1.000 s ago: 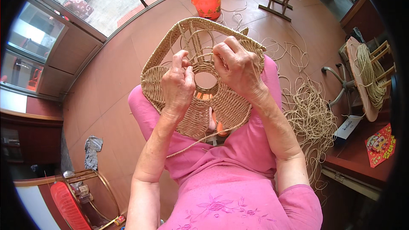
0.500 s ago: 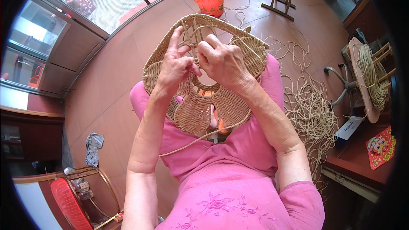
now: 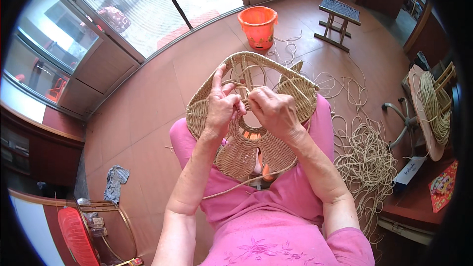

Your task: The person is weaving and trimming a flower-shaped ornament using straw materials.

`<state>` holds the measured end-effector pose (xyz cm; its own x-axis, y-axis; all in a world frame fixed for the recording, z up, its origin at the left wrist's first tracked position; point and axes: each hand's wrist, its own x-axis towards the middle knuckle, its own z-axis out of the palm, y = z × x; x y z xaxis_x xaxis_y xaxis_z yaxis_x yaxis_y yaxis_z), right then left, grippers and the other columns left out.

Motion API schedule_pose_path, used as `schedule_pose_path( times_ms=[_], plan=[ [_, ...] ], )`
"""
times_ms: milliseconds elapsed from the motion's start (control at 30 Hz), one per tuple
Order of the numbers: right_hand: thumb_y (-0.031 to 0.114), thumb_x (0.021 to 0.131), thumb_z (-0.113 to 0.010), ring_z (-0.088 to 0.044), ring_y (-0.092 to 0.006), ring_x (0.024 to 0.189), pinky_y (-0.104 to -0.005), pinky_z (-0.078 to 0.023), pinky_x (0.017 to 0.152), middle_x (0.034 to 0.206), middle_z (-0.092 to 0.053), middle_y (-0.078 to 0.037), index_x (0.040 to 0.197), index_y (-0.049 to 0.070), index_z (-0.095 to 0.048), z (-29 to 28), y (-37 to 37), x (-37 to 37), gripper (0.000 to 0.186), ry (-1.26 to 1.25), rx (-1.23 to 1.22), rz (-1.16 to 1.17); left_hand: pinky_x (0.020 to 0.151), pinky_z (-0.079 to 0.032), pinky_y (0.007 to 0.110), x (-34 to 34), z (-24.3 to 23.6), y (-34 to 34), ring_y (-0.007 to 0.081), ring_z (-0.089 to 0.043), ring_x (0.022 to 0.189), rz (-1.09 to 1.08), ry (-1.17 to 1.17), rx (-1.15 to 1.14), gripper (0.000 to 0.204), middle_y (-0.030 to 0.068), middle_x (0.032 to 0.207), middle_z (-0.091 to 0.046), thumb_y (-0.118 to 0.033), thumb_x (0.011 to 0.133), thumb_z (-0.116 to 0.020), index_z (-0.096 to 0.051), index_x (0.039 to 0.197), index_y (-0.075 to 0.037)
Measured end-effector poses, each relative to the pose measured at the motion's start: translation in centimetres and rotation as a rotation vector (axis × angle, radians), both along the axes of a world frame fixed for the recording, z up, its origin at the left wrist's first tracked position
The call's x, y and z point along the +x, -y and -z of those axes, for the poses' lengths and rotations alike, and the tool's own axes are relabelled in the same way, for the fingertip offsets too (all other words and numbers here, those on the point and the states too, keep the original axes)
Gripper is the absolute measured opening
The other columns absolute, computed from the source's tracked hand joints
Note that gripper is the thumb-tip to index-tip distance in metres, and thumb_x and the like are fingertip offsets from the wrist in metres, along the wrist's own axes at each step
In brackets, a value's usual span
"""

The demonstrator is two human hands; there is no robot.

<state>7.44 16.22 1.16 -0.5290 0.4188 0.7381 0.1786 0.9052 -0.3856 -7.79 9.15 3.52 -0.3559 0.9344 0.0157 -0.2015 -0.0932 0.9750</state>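
A woven straw-coloured piece (image 3: 236, 157) with a round central opening, rounded panels and bare upright strands lies across my pink-clad thighs. My left hand (image 3: 221, 108) is over its left-middle part: the index finger reaches up toward the raised rim, while the other fingers bend around something I cannot make out. Just beside it, my right hand (image 3: 276, 111) pinches a thin cord (image 3: 242, 86) among the strands above the opening. A loose length of cord (image 3: 231, 188) trails from the lower panels across my lap.
Tangled cord (image 3: 364, 162) lies on the tiled floor at my right, by a chair base (image 3: 406, 123) and a board wound with cord (image 3: 433, 108). An orange bucket (image 3: 257, 29) and low stool (image 3: 335, 19) stand ahead. A red fan (image 3: 74, 234) is at lower left, glazed doors upper left.
My left index finger has stretched up toward the rim and my right hand has moved leftward, closer to my left. The view has shifted, so the surroundings appear lower in the picture.
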Motion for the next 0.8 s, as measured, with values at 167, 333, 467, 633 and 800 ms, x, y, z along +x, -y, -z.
schedule_pose_path(
  times_ms=[167,333,467,633,800],
  plan=[
    [0.010,0.083,-0.064,-0.069,-0.0218,0.067,-0.0347,-0.052,0.053,0.092,-0.062,-0.006,0.088,0.007,-0.057,0.9,0.1,-0.7,0.009,0.170,0.095,0.030,0.038,-0.041,0.018,0.8,-0.6,-0.1,0.0093,-0.061,0.057,-0.065,-0.036,-0.024,0.092,0.0235,0.132,-0.053,0.016,0.078,-0.045,-0.008,0.158,-0.011],
    [0.011,0.086,-0.062,-0.069,-0.0253,0.069,-0.0378,-0.052,0.056,0.085,-0.064,-0.009,0.092,0.009,-0.055,0.5,-0.6,-1.9,0.010,0.203,0.065,-0.033,0.040,-0.044,0.020,0.3,0.2,-0.3,0.0093,-0.061,0.060,-0.071,-0.046,-0.019,0.094,0.0217,0.129,-0.057,0.017,0.079,-0.045,-0.006,0.159,-0.014],
    [0.011,0.091,-0.061,-0.069,-0.0280,0.071,-0.0392,-0.052,0.058,0.084,-0.065,-0.011,0.097,0.010,-0.053,1.0,-0.9,-2.1,0.010,0.138,-0.065,-0.011,0.040,-0.043,0.021,-1.2,-0.6,-0.9,0.0111,-0.061,0.054,0.087,-0.258,-0.208,0.095,0.0193,0.123,-0.062,0.011,0.079,-0.045,-0.001,0.159,-0.015],
    [0.009,0.087,-0.065,-0.068,-0.0276,0.072,-0.0390,-0.052,0.057,0.084,-0.062,-0.008,0.097,0.010,-0.054,1.3,-0.5,-2.0,0.015,0.096,-0.071,0.058,0.038,-0.044,0.023,-1.8,-1.5,-1.7,0.0128,-0.061,0.052,0.034,-0.266,-0.090,0.100,0.0196,0.117,-0.064,0.012,0.078,-0.044,0.007,0.159,-0.018],
    [0.007,0.085,-0.061,-0.069,-0.0280,0.072,-0.0408,-0.055,0.056,0.098,-0.057,-0.009,0.095,0.008,-0.059,1.0,0.0,-1.7,0.010,0.074,-0.023,0.066,0.041,-0.044,0.023,-2.0,-0.9,-1.4,0.0112,-0.057,0.050,0.189,-0.195,-0.200,0.104,0.0143,0.097,-0.067,0.010,0.080,-0.050,0.010,0.159,-0.022]
  ],
)
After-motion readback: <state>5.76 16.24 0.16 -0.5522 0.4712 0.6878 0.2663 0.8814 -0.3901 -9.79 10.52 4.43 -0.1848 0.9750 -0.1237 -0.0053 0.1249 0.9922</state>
